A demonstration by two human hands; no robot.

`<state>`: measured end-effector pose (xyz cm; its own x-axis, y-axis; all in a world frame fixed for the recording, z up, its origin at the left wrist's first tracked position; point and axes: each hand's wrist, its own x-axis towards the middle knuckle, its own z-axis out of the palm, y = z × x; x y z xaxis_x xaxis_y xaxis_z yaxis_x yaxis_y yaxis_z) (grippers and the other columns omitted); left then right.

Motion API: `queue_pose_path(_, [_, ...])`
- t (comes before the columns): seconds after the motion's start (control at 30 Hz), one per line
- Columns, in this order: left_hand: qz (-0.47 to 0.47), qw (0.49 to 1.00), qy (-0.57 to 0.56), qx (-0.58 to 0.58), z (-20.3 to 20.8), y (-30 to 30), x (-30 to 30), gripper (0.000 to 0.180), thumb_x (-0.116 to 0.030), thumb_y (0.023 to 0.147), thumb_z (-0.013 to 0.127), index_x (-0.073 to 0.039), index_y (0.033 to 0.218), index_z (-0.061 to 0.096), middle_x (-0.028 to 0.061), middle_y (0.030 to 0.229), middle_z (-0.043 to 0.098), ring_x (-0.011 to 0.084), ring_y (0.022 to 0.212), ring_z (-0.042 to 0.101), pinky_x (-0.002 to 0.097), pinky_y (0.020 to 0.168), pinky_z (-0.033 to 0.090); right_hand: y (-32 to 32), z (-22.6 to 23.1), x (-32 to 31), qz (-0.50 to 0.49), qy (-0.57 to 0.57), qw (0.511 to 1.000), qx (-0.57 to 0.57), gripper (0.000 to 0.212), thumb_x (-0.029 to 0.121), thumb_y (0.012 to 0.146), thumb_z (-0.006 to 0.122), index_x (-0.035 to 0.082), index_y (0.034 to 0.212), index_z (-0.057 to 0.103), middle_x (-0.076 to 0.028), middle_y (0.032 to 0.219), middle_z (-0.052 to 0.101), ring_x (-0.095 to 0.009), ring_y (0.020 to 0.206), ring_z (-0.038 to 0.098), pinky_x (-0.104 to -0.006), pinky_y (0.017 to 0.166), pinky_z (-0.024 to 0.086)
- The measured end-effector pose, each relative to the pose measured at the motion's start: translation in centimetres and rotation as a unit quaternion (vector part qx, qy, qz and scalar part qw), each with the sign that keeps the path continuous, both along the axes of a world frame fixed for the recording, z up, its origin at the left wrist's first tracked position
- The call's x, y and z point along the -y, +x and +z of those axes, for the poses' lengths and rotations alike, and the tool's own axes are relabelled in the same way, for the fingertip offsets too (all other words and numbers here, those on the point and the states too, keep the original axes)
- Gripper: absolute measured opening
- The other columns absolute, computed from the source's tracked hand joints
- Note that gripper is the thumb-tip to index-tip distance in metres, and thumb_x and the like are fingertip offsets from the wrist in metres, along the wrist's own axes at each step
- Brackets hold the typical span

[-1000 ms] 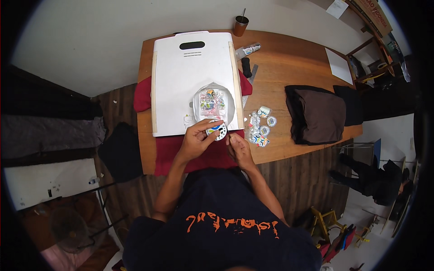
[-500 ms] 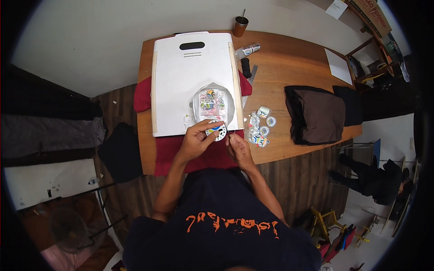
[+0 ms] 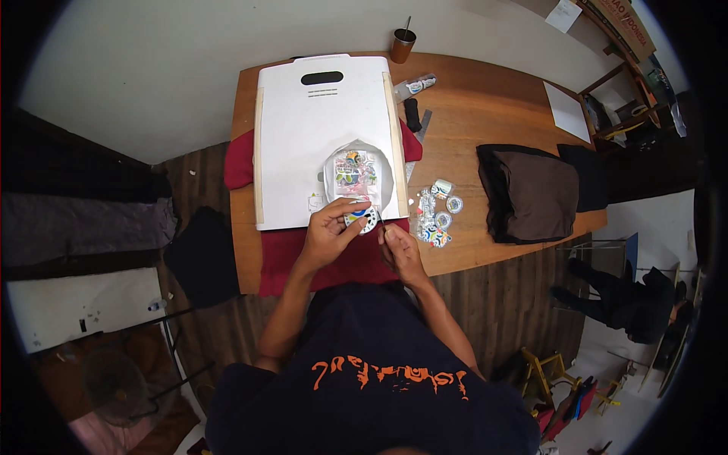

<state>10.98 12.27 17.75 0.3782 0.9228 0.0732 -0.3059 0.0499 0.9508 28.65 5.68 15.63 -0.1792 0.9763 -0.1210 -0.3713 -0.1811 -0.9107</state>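
Observation:
My left hand is closed on a round white piece with a colourful pattern, thumb over its face. Beside it, my right hand pinches a thin dark tool whose tip is close to the piece's right edge; its exact kind is too small to make out. Both hands are over the near edge of a white board with a slot cut in its far end. A round opening in the board, edged by a whitish ring, frames a colourful print. Red cloth lies beneath the board.
Right of the board lie several patterned round pieces and scraps, a metal ruler and a black object. Folded dark clothing rests farther right on the wooden table. A brown cup stands at the far edge.
The round piece and my left fingers have shifted slightly left and away from me. The dark tool in my right hand now shows more clearly beside the piece's edge.

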Motion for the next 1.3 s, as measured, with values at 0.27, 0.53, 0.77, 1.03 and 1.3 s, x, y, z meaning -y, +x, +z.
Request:
queue_pose_path(0.27, [-0.002,1.0,-0.003,0.021,0.2,-0.1,0.0,0.034,0.01,0.091,0.059,0.007,0.125,0.059,0.0115,0.122,0.058,0.0146,0.111,0.058,0.0251,0.095,0.047,0.3,-0.9,0.3,0.006,-0.019,1.0,-0.019,0.028,0.032,0.105,0.044,0.008,0.094,0.052,0.007,0.058,0.035,-0.002,0.044,0.027,-0.0202,0.042,0.02])
queue_pose_path(0.53, [-0.013,1.0,-0.015,0.016,0.4,0.0,0.0,0.035,0.009,0.091,0.059,0.007,0.126,0.059,0.012,0.122,0.059,0.0153,0.113,0.057,0.0256,0.097,0.046,0.1,-0.5,0.3,0.016,-0.012,1.0,-0.001,0.03,0.035,0.105,0.043,0.008,0.094,0.052,0.007,0.057,0.035,-0.002,0.044,0.027,-0.0203,0.042,0.02])
queue_pose_path(0.77, [-0.036,0.999,-0.011,0.007,0.4,0.0,0.0,0.033,0.007,0.093,0.057,0.008,0.126,0.058,0.0123,0.121,0.059,0.0157,0.114,0.057,0.0265,0.098,0.044,0.1,-0.8,0.2,0.002,-0.014,1.0,-0.001,0.03,0.034,0.105,0.043,0.008,0.094,0.052,0.007,0.057,0.035,-0.002,0.044,0.027,-0.0204,0.042,0.02])
queue_pose_path(1.03, [-0.037,0.999,-0.021,0.011,0.2,-0.1,0.1,0.034,0.007,0.093,0.057,0.008,0.127,0.058,0.0114,0.119,0.059,0.0152,0.113,0.057,0.0257,0.097,0.044,0.0,0.2,0.0,-0.005,-0.003,1.0,0.003,0.03,0.035,0.105,0.043,0.008,0.094,0.052,0.006,0.058,0.036,-0.002,0.045,0.027,-0.0204,0.042,0.02])
queue_pose_path(1.3, [-0.008,1.0,-0.025,0.015,0.3,-0.1,0.0,0.035,0.008,0.092,0.058,0.007,0.127,0.058,0.0113,0.12,0.059,0.0149,0.113,0.056,0.0257,0.097,0.044,0.0,0.5,0.2,0.009,-0.028,1.0,0.01,0.03,0.034,0.105,0.043,0.008,0.094,0.052,0.006,0.058,0.036,-0.002,0.045,0.028,-0.0205,0.043,0.021])
